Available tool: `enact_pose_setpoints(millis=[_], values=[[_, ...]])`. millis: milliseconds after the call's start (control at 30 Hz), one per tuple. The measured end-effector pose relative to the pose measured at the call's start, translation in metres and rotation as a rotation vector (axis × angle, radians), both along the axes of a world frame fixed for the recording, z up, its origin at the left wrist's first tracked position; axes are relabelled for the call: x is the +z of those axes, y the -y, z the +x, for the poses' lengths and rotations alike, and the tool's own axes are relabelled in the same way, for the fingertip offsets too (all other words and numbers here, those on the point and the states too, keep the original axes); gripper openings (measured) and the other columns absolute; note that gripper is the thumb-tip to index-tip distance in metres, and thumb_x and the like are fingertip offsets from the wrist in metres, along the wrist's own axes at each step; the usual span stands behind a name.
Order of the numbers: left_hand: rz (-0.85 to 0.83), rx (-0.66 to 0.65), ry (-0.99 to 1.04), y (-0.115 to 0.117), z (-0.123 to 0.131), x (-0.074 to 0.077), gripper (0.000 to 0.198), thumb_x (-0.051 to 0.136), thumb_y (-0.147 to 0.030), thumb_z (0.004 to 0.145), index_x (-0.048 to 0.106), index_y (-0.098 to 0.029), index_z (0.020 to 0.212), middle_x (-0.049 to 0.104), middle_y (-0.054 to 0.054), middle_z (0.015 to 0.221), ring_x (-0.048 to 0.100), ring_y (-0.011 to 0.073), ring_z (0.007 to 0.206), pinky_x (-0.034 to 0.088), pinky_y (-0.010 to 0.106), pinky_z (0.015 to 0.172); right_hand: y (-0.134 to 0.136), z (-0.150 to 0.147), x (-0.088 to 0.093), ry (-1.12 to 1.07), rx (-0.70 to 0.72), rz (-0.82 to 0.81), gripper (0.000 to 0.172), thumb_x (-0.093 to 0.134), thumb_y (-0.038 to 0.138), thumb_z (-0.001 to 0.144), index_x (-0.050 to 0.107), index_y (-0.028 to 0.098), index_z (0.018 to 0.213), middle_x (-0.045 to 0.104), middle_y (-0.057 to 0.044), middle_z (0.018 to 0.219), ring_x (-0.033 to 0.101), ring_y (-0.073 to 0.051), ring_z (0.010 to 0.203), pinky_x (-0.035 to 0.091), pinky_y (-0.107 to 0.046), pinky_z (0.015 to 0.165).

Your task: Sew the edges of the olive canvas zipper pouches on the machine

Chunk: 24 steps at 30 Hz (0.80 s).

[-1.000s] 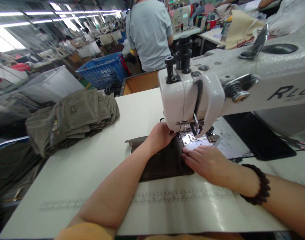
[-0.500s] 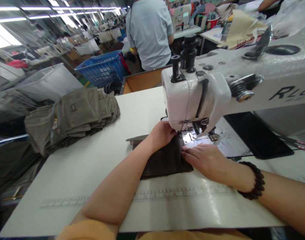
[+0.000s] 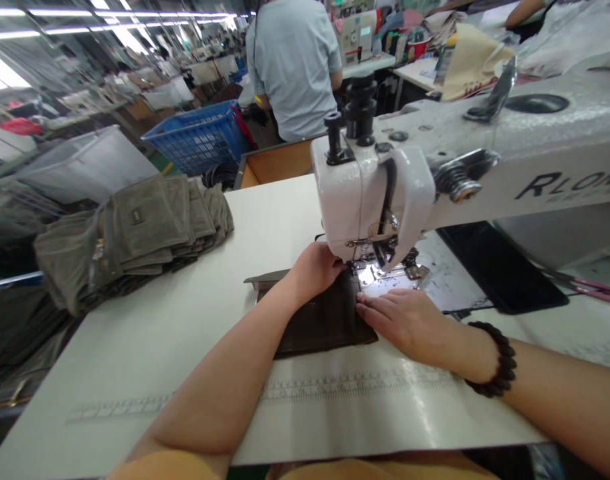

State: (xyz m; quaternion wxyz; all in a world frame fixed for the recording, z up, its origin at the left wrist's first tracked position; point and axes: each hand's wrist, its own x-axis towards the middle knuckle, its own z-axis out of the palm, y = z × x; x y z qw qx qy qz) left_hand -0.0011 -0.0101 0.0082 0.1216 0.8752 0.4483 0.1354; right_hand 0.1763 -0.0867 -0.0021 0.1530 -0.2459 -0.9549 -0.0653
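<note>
A dark brown fabric piece (image 3: 325, 323) lies flat on the table, its upper right edge under the needle area of a white sewing machine (image 3: 342, 200). My left hand (image 3: 317, 270) is closed on the fabric's far part beside the presser foot (image 3: 357, 267), its fingertips partly hidden by the machine head. Against the fabric's right edge, my right hand (image 3: 405, 320) lies with fingers stretched out, the tips touching the cloth by the shiny needle plate (image 3: 385, 283). A dark beaded bracelet (image 3: 495, 360) circles the right wrist.
Folded olive-brown fabric pieces (image 3: 139, 233) are stacked at the left. A printed ruler (image 3: 335, 387) runs along the table front. Right of the needle lie a black phone-like slab (image 3: 505, 267) and pink-handled scissors (image 3: 595, 288). Behind are a blue basket (image 3: 195, 137) and a person (image 3: 297, 67).
The whole view has shifted slightly, so the machine and table appear a little further left. Both hands keep nearly the same place on the fabric.
</note>
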Motion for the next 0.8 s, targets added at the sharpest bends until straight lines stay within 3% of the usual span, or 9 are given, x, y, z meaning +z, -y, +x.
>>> enact_pose_setpoints(millis=[333, 567, 667, 800], values=[[0.037, -0.029, -0.061, -0.02, -0.002, -0.013, 0.018, 0.05, -0.013, 0.076, 0.066, -0.013, 0.085, 0.067, 0.009, 0.091, 0.062, 0.024, 0.088, 0.048, 0.031, 0.079, -0.008, -0.001, 0.001, 0.049, -0.097, -0.032, 0.019, 0.044, 0.009, 0.082, 0.059, 0.009, 0.093, 0.063, -0.012, 0.093, 0.058, -0.019, 0.068, 0.04, -0.029, 0.052], [0.05, -0.046, -0.057, -0.029, -0.004, -0.022, 0.022, 0.046, -0.014, 0.079, 0.065, -0.015, 0.09, 0.067, 0.007, 0.089, 0.062, 0.0208, 0.086, 0.049, 0.027, 0.074, -0.011, -0.002, 0.0, 0.079, -0.158, -0.066, 0.018, 0.046, 0.011, 0.083, 0.058, 0.011, 0.096, 0.063, -0.008, 0.092, 0.056, -0.017, 0.066, 0.035, -0.027, 0.052], [0.049, -0.052, -0.053, -0.028, -0.003, -0.019, 0.022, 0.046, -0.013, 0.08, 0.064, -0.014, 0.092, 0.067, 0.006, 0.09, 0.061, 0.0198, 0.086, 0.049, 0.027, 0.076, -0.011, -0.004, -0.001, 0.081, -0.161, -0.07, 0.018, 0.045, 0.011, 0.083, 0.058, 0.011, 0.095, 0.063, -0.009, 0.092, 0.055, -0.017, 0.067, 0.036, -0.028, 0.053], [0.093, -0.012, -0.088, -0.006, -0.007, 0.001, 0.023, 0.049, -0.012, 0.08, 0.061, -0.014, 0.099, 0.063, 0.009, 0.102, 0.057, 0.0217, 0.096, 0.045, 0.033, 0.086, -0.014, 0.005, 0.007, 0.049, -0.138, -0.147, 0.017, 0.047, 0.013, 0.083, 0.058, 0.013, 0.096, 0.062, -0.009, 0.093, 0.056, -0.016, 0.071, 0.039, -0.027, 0.058]])
